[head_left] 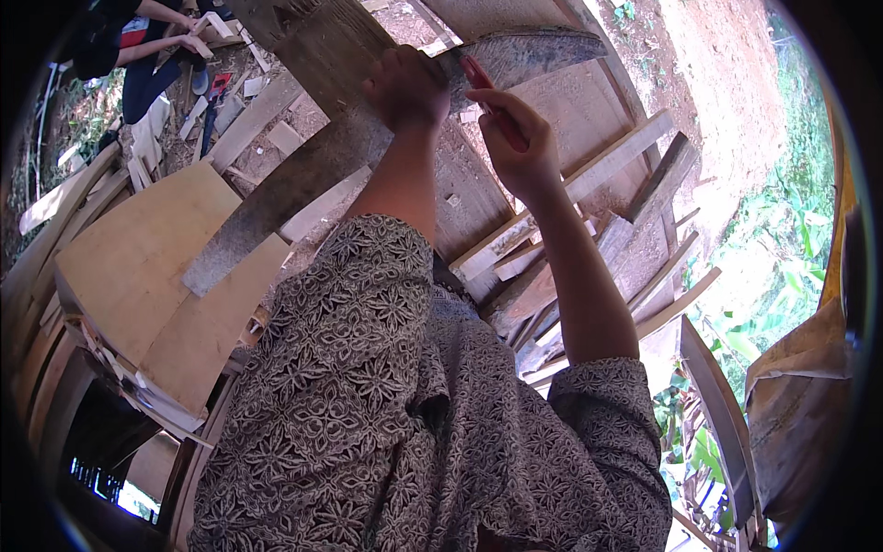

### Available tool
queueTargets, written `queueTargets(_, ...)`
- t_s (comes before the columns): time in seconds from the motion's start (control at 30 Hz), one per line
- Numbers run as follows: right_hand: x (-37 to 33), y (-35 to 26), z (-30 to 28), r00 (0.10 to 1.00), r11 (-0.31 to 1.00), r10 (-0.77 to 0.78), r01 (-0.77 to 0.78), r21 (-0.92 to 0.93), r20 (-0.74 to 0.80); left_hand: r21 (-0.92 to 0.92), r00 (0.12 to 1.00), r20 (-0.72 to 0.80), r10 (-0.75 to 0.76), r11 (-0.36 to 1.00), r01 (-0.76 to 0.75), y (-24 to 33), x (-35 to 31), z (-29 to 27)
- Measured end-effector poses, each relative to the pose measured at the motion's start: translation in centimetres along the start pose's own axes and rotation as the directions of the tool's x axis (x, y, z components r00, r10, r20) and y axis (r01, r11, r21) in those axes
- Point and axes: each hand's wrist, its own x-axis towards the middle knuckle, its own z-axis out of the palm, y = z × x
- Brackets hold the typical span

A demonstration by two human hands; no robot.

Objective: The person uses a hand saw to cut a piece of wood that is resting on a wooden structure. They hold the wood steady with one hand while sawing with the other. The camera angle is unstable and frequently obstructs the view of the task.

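My right hand (522,147) is closed around a red-handled tool (480,81), tilted up and to the left; its exact kind does not show. Just left of it, my left hand (409,90) is closed like a fist and slightly blurred. It rests over a long grey-brown plank (267,189) that runs across in front of me. Whatever the left fingers hold is hidden. A broad rough board (322,55) lies against this plank beyond my left hand. The plank's far right part (543,53) passes behind the tool.
A pale plywood sheet (138,258) lies at the left. Several wood strips (616,156) are stacked at the right. At the upper left another person's hands (195,37) hold a wood piece, near a handsaw (217,92) with a red handle. Offcuts litter the dirt ground.
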Motion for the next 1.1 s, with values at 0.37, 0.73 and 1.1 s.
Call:
queueTargets(0.37,-12.1,2.5,-6.1,0.999,0.997,0.0,-0.004,0.083,0.045,-0.481,0.991,-0.125,0.055,0.87,-0.109,-3.6,-0.8,0.2)
queueTargets(0.73,-10.1,1.8,-8.5,0.995,0.997,-0.08,0.079,0.014,0.062,0.217,0.949,0.295,0.113,0.959,-0.182,-29.5,-11.3,-10.0)
queueTargets(1.1,-8.8,-1.3,-9.3,0.999,0.997,0.0,0.003,-0.076,0.047,0.148,0.952,0.213,0.222,0.955,-0.256,-26.8,-12.2,-9.8)
